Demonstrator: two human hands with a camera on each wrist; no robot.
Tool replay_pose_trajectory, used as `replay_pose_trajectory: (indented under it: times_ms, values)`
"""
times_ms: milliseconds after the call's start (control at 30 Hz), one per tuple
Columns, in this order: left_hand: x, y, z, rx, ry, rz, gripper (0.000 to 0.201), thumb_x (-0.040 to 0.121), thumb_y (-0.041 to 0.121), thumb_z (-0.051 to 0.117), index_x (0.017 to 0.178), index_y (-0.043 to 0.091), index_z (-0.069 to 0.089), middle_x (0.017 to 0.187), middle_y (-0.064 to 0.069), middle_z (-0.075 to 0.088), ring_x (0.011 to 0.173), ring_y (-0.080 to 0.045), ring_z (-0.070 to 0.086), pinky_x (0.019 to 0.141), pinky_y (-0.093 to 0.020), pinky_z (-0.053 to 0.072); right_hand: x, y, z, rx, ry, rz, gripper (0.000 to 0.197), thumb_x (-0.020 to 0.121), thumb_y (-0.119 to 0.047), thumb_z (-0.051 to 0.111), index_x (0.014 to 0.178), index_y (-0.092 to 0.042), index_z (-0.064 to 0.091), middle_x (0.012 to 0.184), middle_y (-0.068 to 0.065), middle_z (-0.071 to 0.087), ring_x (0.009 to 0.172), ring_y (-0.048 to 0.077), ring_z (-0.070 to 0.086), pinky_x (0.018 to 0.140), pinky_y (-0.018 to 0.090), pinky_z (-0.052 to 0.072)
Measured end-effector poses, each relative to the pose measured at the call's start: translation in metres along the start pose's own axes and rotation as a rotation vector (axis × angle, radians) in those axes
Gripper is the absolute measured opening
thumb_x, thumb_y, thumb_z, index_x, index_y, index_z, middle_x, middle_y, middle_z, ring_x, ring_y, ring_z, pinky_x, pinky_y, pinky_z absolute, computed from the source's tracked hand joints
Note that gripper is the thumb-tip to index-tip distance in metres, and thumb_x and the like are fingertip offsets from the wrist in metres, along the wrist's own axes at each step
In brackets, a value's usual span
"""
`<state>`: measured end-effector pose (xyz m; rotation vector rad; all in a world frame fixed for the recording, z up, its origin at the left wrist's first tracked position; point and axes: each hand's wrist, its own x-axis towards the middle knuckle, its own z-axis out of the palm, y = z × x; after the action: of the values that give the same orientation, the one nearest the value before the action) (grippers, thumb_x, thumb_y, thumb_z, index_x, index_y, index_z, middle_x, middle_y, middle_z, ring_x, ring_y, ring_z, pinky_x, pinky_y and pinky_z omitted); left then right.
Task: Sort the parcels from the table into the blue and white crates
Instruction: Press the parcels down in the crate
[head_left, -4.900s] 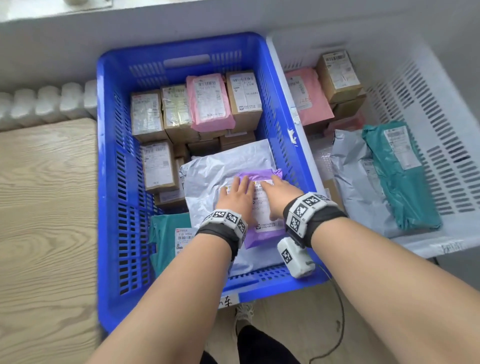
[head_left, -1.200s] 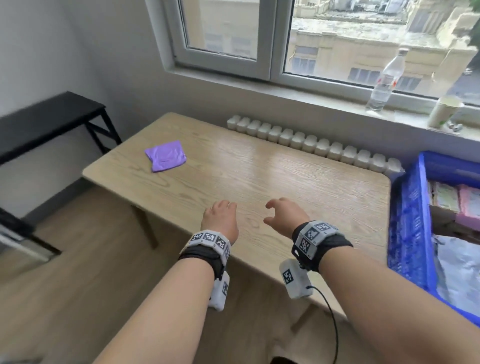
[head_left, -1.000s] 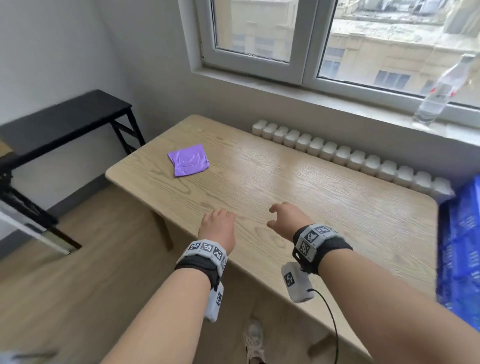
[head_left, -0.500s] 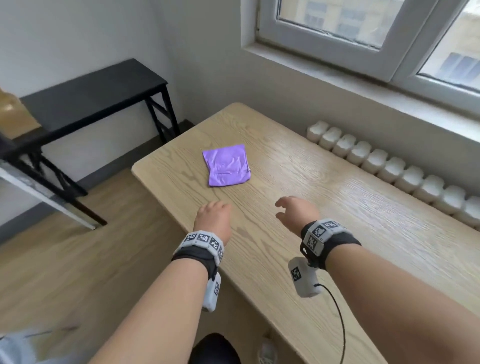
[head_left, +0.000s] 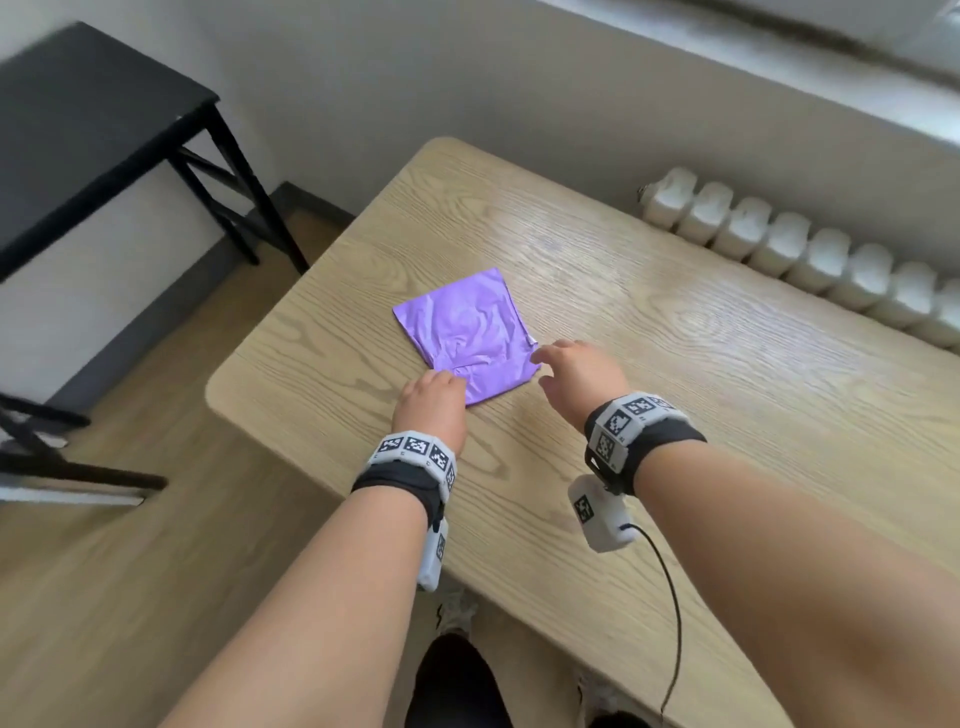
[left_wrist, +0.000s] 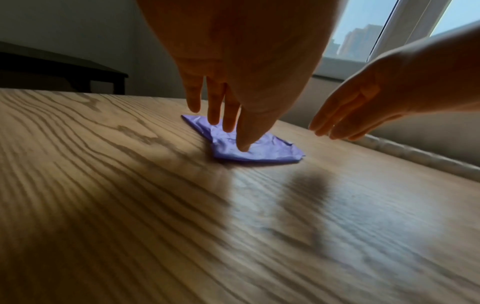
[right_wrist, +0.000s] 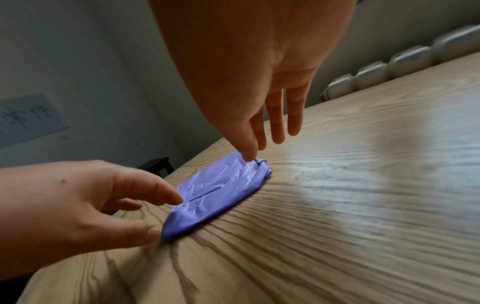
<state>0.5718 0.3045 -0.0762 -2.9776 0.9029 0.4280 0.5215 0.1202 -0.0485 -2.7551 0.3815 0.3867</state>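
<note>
While one purple parcel (head_left: 466, 332) lies flat near the table (head_left: 675, 364) corner, both hands close in on it

Left hand (head_left: 431, 410) has straight fingers touching its near edge, nothing gripped; right hand (head_left: 582, 374) hovers spread at its right corner, empty; no other parcel shows, so this looks like the last; crates out of view.

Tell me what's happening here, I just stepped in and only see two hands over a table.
A person is reaching for a purple parcel lying flat on the wooden table. The left hand touches its near corner with its fingertips, and the right hand is at its right edge, fingers extended. Neither hand grips it yet, so it is not lifted. No crates are in view.
</note>
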Motion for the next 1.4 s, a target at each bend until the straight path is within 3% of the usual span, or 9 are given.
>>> replay_pose_trajectory:
  times_ms: [167,267,400,633,833,967,1067,1267,1400]
  values:
    - [0.021,-0.020,0.012,0.017,-0.035,0.111,0.036,0.090,0.029,0.063,0.124,0.017,0.055,0.129,-0.001,0.053,0.127,-0.021,0.044,0.102,-0.032,0.034,0.023,-0.012,0.022,0.022,-0.055,0.044,0.038,0.093,-0.012,0.048,0.126,-0.024,0.063,0.133,-0.002,0.057,0.120,0.026,0.050,0.094,0.039,0.048]
    - [0.025,-0.023,0.015,-0.009,-0.026,0.136,0.024,0.091,0.019,0.061,0.113,0.013,0.060,0.119,-0.006,0.059,0.117,-0.027,0.051,0.094,-0.036,0.039,0.024,-0.016,0.034,-0.006,-0.090,0.066,0.031,0.090,-0.010,0.050,0.114,-0.021,0.066,0.126,-0.001,0.057,0.113,0.027,0.050,0.090,0.039,0.049]
    - [0.032,-0.026,0.013,-0.109,0.020,0.122,0.010,0.085,0.008,0.063,0.090,0.003,0.070,0.095,-0.016,0.065,0.096,-0.036,0.062,0.075,-0.041,0.048,0.020,-0.021,0.043,0.006,-0.049,0.097,0.031,0.086,-0.003,0.049,0.112,-0.014,0.061,0.121,0.005,0.055,0.112,0.028,0.047,0.085,0.038,0.049]
    - [0.036,-0.005,-0.009,-0.309,0.028,0.114,0.026,0.096,0.021,0.050,0.109,0.016,0.072,0.112,-0.007,0.067,0.109,-0.029,0.058,0.082,-0.037,0.047,-0.004,-0.002,0.036,0.131,-0.007,0.236,0.026,0.090,-0.007,0.051,0.115,-0.009,0.061,0.119,0.011,0.054,0.114,0.032,0.050,0.090,0.039,0.045]
    - [0.028,0.050,-0.052,-0.362,0.156,0.136,0.027,0.100,0.026,0.045,0.108,0.018,0.069,0.111,-0.005,0.068,0.105,-0.030,0.060,0.076,-0.035,0.043,-0.037,0.030,-0.004,0.231,0.229,0.285,0.019,0.096,-0.014,0.050,0.107,-0.005,0.063,0.111,0.014,0.056,0.103,0.034,0.054,0.079,0.035,0.040]
    - [0.015,0.092,-0.078,-0.469,0.236,0.109,0.027,0.102,0.030,0.043,0.108,0.016,0.065,0.104,-0.007,0.068,0.096,-0.030,0.060,0.069,-0.032,0.035,-0.068,0.056,-0.044,0.300,0.374,0.288,0.021,0.099,-0.016,0.044,0.111,-0.007,0.059,0.117,0.013,0.055,0.106,0.031,0.053,0.082,0.032,0.033]
    - [-0.004,0.132,-0.089,-0.585,0.267,0.080,0.032,0.102,0.039,0.042,0.109,0.016,0.063,0.102,-0.008,0.068,0.095,-0.031,0.061,0.073,-0.034,0.040,-0.103,0.082,-0.068,0.320,0.474,0.293,0.021,0.100,-0.017,0.042,0.110,-0.007,0.057,0.114,0.010,0.056,0.103,0.028,0.053,0.078,0.030,0.031]
    - [-0.040,0.214,-0.085,-0.767,0.047,0.104,0.053,0.097,0.059,0.039,0.128,0.018,0.049,0.096,0.001,0.060,0.099,-0.027,0.061,0.086,-0.036,0.046,-0.179,0.146,-0.089,0.347,0.570,0.392,0.022,0.101,-0.024,0.043,0.107,-0.010,0.059,0.105,0.010,0.065,0.093,0.026,0.056,0.077,0.036,0.042]
    - [-0.056,0.252,-0.056,-0.675,-0.018,0.112,0.046,0.092,0.028,0.062,0.135,0.018,0.047,0.099,-0.002,0.064,0.101,-0.025,0.063,0.084,-0.032,0.045,-0.218,0.179,-0.076,0.373,0.548,0.464,0.021,0.099,-0.025,0.048,0.105,-0.011,0.062,0.105,0.010,0.066,0.097,0.028,0.059,0.082,0.039,0.046]
